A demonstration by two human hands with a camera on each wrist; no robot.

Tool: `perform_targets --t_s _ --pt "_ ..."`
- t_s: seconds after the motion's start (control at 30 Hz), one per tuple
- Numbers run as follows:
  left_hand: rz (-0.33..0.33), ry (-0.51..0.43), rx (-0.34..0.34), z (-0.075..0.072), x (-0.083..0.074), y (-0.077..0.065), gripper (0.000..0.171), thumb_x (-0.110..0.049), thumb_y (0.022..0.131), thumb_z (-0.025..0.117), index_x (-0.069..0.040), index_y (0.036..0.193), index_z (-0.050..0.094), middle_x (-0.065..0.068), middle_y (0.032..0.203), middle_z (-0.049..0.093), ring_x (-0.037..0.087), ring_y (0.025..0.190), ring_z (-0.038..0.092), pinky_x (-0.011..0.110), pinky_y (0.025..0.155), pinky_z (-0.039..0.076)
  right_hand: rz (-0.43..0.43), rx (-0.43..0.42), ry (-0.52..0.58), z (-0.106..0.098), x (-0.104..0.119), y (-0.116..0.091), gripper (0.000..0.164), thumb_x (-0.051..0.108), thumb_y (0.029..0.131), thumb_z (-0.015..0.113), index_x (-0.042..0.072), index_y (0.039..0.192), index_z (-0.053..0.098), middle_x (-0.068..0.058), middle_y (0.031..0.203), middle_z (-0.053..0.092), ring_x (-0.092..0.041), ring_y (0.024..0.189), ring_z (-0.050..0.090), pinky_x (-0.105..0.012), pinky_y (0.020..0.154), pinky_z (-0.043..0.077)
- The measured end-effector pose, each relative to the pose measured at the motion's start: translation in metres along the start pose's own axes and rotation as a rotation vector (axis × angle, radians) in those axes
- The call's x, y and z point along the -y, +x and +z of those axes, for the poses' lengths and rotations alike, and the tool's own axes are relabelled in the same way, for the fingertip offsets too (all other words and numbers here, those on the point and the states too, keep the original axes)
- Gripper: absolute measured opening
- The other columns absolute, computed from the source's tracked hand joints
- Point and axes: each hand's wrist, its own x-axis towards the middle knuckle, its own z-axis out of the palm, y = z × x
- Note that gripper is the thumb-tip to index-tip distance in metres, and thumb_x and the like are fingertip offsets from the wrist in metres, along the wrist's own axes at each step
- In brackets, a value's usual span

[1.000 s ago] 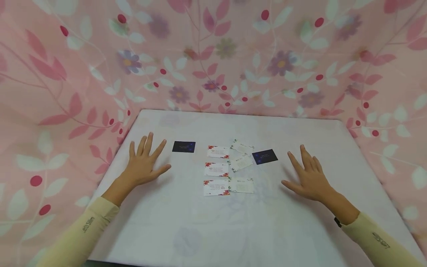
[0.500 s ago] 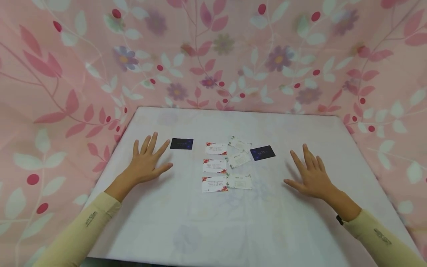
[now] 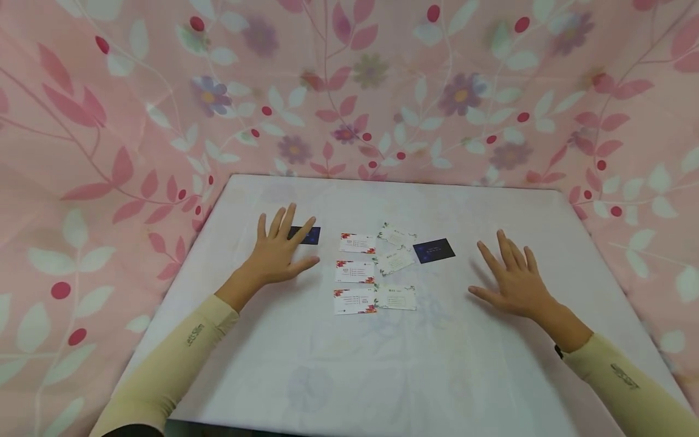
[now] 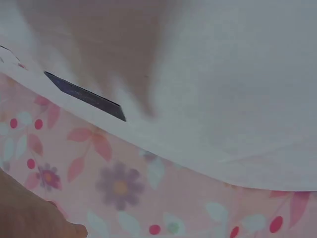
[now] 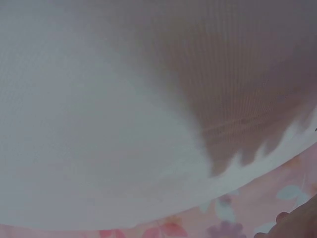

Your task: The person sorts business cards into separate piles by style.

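Left hand (image 3: 275, 255), right hand (image 3: 513, 282) over counter (image 3: 306, 346), fingers of both spread apart. Two dark cards (image 3: 434, 250): one partly hidden by left hand in head view, other near right hand. Between: three red-flowered cards (image 3: 355, 271) in column, three green-leaf cards (image 3: 395, 297) beside.

Left arm (image 3: 177, 357), right arm (image 3: 622, 379) extended; left fingers (image 3: 287, 221), right fingers (image 3: 491, 260) straight, spread apart
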Motion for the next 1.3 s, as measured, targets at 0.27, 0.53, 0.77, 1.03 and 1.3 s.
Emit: perform_targets --t_s 0.27,0.53,0.77,1.03,1.3 --pt "0.067 -0.045 -0.014 0.004 -0.057 0.043 0.096 -0.082 0.085 0.040 -0.034 0.159 0.004 0.005 0.164 -0.024 0.035 0.154 -0.002 0.068 0.115 -0.006 0.000 0.075 0.104 0.000 0.005 0.012 0.117 0.061 0.072 0.078 0.021 0.160 0.012 -0.023 0.165 -0.006 -0.052 0.139 0.025 -0.074 0.107 0.017" --pt "0.169 -0.062 0.116 0.023 -0.144 0.097 0.101 -0.085 0.083 0.038 -0.033 0.159 -0.004 0.006 0.167 -0.015 0.030 0.155 -0.002 0.065 0.117 -0.006 0.050 0.132 0.161 0.010 -0.006 0.034 0.121 0.058 0.071 0.081 0.023 0.160 0.007 -0.025 0.164 -0.006 -0.057 0.139 0.023 -0.074 0.108 0.016" --pt "0.146 -0.072 0.174 0.032 -0.192 0.138 0.094 -0.076 0.083 0.055 -0.024 0.155 0.028 0.004 0.160 0.030 0.025 0.145 0.034 0.059 0.118 0.017 0.063 0.161 0.197 0.008 0.003 0.056 0.117 0.056 0.073 0.082 0.021 0.160 0.011 -0.024 0.164 -0.005 -0.054 0.141 0.024 -0.074 0.109 0.012" --pt "0.167 -0.116 0.229 0.043 -0.215 0.166 0.086 -0.063 0.078 0.073 -0.026 0.148 0.042 -0.002 0.148 0.046 0.018 0.134 0.045 0.048 0.111 0.034 0.031 0.243 0.243 0.012 0.010 0.082 0.103 0.042 0.083 0.078 0.011 0.159 0.015 -0.025 0.164 0.002 -0.054 0.142 0.022 -0.072 0.109 0.016" --pt "0.114 -0.235 0.262 0.050 -0.220 0.173 0.090 -0.052 0.077 0.080 -0.022 0.150 0.039 0.002 0.145 0.048 0.019 0.132 0.046 0.046 0.108 0.037 0.025 0.268 0.294 0.017 0.008 0.098 0.091 0.025 0.083 0.079 0.006 0.154 0.026 -0.025 0.156 0.030 -0.052 0.137 0.035 -0.073 0.102 0.031"
